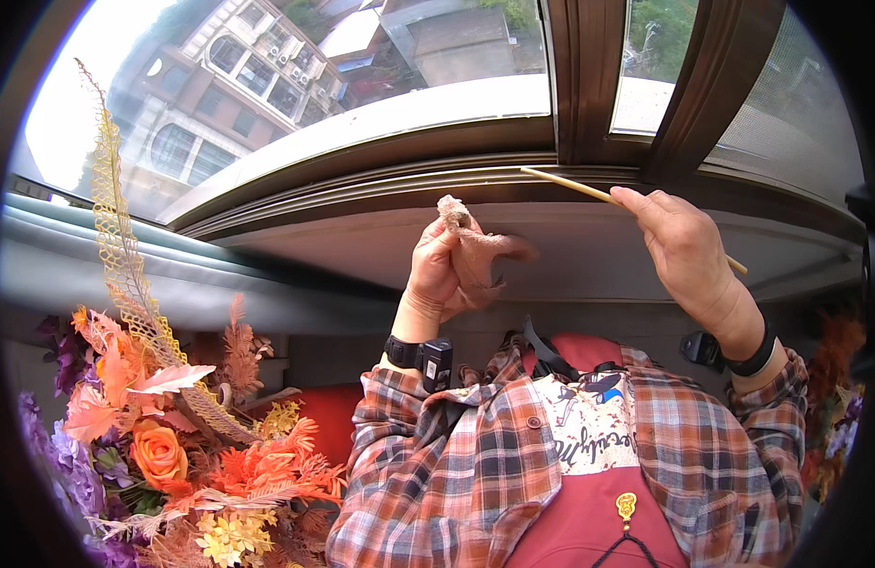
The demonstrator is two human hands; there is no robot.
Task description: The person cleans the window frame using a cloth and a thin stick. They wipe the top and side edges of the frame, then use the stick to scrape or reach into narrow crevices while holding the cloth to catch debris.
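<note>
My left hand point(436, 272) is closed on a crumpled pinkish-brown cloth point(475, 257), pinching it near its top. The loose end of the cloth hangs to the right of the fingers and is blurred. Up at the right, my right hand point(679, 241) grips a thin pale wooden stick point(572, 184). The stick slants, its far tip by the window track and its other end showing past the palm. Cloth and stick are apart, both held above the window sill.
Ahead runs a brown window frame point(589, 85) with a metal track point(381, 194) and a pale sill point(362, 248). At the left stand artificial flowers point(159, 454) with a tall yellow mesh spray point(125, 246), beside a grey-blue curtain point(97, 260). More flowers point(835, 426) are at the far right.
</note>
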